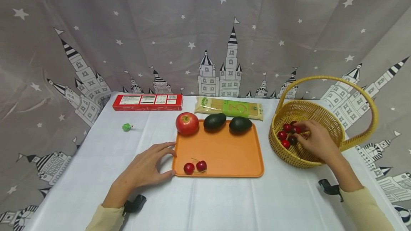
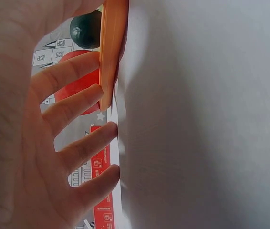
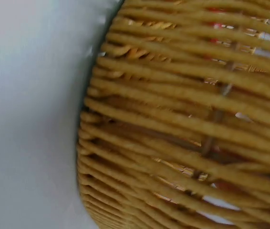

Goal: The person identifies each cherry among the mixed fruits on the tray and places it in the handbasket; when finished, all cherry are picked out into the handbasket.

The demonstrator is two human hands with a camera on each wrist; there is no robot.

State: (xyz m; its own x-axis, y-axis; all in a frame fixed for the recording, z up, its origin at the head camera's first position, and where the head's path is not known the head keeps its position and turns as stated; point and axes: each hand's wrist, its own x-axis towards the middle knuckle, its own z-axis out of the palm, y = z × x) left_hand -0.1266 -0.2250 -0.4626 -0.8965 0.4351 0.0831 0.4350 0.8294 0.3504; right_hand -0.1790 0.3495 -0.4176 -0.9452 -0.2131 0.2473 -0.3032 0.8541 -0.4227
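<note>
My right hand [image 1: 316, 140] reaches into a yellow wicker basket [image 1: 303, 165] and pinches a red cherry [image 1: 296, 129] between thumb and fingertips. Several other cherries [image 1: 282, 135] lie around it in the basket, one nearly black. The right wrist view shows only the basket's woven side [image 3: 173, 119], which hides the fingers there. My left hand [image 1: 146, 167], fingers spread, touches the left edge of an orange tray [image 1: 221, 152]. Two cherries [image 1: 189, 168] with stems lie at the tray's near left. A red apple [image 1: 187, 123] and two dark green avocados [image 1: 214, 121] rest along its far side.
Behind the tray lies a yellow-green packet [image 1: 229, 107] that looks like dried noodles. A long red box [image 1: 147, 102] is at the back left, with a small green wrapped candy [image 1: 127, 127] in front of it. The basket's tall handle [image 1: 374, 113] arches over its right side.
</note>
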